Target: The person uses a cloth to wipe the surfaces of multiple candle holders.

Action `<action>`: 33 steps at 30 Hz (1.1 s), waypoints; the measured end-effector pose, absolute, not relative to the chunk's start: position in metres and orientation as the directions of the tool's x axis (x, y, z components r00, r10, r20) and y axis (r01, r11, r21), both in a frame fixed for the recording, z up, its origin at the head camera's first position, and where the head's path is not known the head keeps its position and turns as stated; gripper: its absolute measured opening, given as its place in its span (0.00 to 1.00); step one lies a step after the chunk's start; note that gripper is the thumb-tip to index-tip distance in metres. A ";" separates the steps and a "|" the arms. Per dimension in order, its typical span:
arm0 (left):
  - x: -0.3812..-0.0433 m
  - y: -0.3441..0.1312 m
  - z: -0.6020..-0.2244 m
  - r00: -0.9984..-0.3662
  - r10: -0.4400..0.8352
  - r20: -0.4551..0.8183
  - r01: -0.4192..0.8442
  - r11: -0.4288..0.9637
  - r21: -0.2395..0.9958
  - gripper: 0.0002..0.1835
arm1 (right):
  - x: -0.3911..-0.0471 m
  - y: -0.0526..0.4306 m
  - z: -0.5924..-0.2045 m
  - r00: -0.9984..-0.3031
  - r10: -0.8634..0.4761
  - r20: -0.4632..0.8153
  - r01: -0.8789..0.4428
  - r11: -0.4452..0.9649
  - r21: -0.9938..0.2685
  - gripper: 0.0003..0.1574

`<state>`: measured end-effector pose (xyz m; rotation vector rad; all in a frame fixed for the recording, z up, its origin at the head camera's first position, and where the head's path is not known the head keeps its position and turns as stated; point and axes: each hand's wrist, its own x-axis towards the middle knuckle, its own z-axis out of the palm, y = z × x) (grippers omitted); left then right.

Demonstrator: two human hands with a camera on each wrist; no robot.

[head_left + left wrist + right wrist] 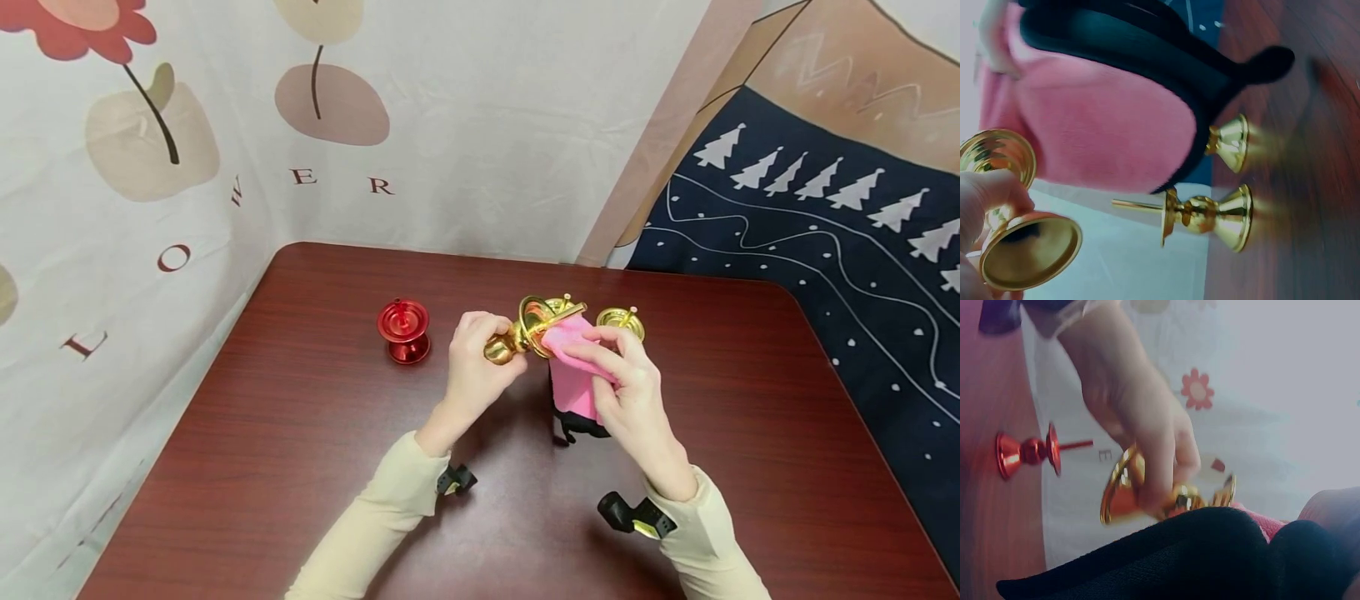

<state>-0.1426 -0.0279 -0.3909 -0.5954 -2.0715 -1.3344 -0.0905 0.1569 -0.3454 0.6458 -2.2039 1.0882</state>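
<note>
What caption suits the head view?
Left hand grips a gold candlestick; right hand holds a pink cloth against it.

The blurred left hand (1154, 428) apparently grips a gold candleholder (1185, 501).

Left forearm in cream cloth sleeve (367, 525) angles from near side toward far right; bare left hand (476, 365) grips, fingers and thumb curled. Right forearm in matching cream sleeve (708, 537) slants toward far left; bare right hand (636, 390) pinches, fingers bent, thumb opposed. Hands near each other, not touching; wrists (667, 463) uncovered beyond cuffs (412, 468).
</note>
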 end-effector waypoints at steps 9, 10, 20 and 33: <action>-0.139 -0.038 -0.380 -0.862 0.368 0.348 0.382 0.020 0.924 0.14 | -0.107 0.177 -0.338 -0.760 -0.108 0.641 -0.588 0.534 -0.607 0.27; -0.139 -0.039 -0.379 -0.855 0.414 0.314 0.336 -0.020 0.942 0.14 | -0.109 0.178 -0.336 -0.770 -0.112 0.628 -0.586 0.516 -0.625 0.25; -0.137 -0.038 -0.375 -0.748 0.636 0.191 0.095 -0.181 0.979 0.13 | -0.118 0.177 -0.334 -0.813 -0.214 0.541 -0.582 0.335 -0.741 0.17; -0.140 -0.042 -0.383 -0.810 0.552 0.198 0.133 -0.156 0.979 0.13 | -0.110 0.195 -0.324 -0.751 -0.370 0.547 -0.660 0.393 -0.640 0.27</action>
